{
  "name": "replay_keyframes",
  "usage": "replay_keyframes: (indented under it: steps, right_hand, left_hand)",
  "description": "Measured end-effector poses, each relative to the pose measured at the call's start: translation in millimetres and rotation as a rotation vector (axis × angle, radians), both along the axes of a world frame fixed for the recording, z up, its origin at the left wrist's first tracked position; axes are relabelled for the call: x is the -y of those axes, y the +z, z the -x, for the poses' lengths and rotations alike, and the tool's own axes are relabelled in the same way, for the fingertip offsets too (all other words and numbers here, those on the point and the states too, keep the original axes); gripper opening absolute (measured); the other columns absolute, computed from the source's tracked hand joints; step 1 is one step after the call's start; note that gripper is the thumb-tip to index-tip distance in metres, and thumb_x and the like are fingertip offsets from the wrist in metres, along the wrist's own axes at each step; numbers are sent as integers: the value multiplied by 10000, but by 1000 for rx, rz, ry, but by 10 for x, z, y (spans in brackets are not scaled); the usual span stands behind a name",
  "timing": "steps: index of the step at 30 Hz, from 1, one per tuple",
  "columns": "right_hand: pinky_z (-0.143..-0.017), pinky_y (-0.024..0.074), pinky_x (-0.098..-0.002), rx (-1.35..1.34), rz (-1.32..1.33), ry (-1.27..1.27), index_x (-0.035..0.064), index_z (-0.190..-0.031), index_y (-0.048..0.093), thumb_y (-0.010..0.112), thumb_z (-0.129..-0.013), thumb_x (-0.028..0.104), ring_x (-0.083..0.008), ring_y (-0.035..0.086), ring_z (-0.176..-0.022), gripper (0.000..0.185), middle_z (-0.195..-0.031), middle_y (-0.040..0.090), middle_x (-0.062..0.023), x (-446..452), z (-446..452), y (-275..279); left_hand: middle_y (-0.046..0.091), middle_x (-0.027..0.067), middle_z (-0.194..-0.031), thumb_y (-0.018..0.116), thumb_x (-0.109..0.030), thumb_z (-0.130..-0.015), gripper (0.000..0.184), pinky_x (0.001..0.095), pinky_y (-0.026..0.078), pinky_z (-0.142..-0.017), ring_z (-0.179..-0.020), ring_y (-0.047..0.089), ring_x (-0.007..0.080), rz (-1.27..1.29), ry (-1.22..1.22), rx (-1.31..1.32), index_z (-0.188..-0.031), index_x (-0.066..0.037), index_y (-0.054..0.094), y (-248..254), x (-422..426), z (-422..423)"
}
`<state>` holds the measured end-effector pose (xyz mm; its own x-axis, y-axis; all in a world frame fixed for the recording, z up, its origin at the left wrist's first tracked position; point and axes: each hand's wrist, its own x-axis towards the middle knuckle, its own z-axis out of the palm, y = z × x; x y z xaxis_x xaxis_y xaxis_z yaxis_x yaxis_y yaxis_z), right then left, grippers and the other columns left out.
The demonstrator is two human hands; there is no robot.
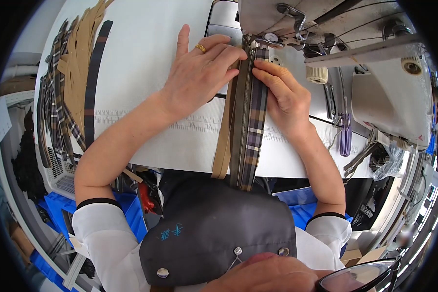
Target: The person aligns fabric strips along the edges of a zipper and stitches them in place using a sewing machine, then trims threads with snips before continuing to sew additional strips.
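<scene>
A long zipper (246, 112) with brown tape runs from the sewing machine's presser foot (249, 41) down over the table's front edge. A plaid fabric strip (258, 117) lies along its right side, and a tan strip (223, 146) along its left. My left hand (194, 73), with a ring on one finger, has thumb and index finger closed at the zipper's left edge, its little finger sticking out. On the other side, my right hand (284, 95) pinches the plaid strip close to the zipper teeth, just below the presser foot.
Tan strips (80, 53) and plaid strips (56, 97) hang at the left beside a dark strip (97, 78). A printed ruler (194, 124) crosses the white table (146, 151). At right are a purple-handled screwdriver (345, 134), scissors-like tool (360, 163) and machine body (389, 102).
</scene>
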<state>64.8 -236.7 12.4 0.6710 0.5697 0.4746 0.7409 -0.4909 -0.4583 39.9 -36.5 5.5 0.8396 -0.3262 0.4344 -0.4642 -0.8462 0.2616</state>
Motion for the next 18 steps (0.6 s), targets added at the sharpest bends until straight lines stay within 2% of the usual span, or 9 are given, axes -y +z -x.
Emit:
replay_keyframes:
  steps: [6,12,15,18]
  right_hand:
    - [-775,532,-286,3,30,-2,15,-974,667,570,-672,-172,-238,651,-926,368,-1056,646,-99,-3,0,3]
    - [-765,535,-292,6,41,3,13,-969,664,577,-670,-167,-241,652,-919,359,-1051,646,-101,2,3,6]
    - [-761,536,-294,10,43,5,10,-967,663,580,-670,-166,-244,653,-913,355,-1049,646,-104,2,7,10]
    - [-759,537,-294,12,46,5,8,-964,663,581,-670,-166,-247,654,-910,351,-1048,646,-106,-2,10,10]
  left_hand:
    - [564,-58,-1104,636,-178,-814,322,639,126,-1010,-1155,477,159,-86,-17,61,-1135,-171,613,-41,-4,-2]
    - [558,-53,-1091,633,-164,-815,299,640,133,-1008,-1146,478,170,-55,-33,52,-1114,-156,624,-34,-2,-3]
    - [554,-58,-1026,656,-199,-793,275,627,202,-1001,-1129,466,145,-63,-18,101,-1062,-142,649,-43,11,-7]
    - [549,-58,-1019,652,-198,-797,268,619,188,-1012,-1129,463,144,-50,-17,105,-1058,-140,650,-40,20,-8]
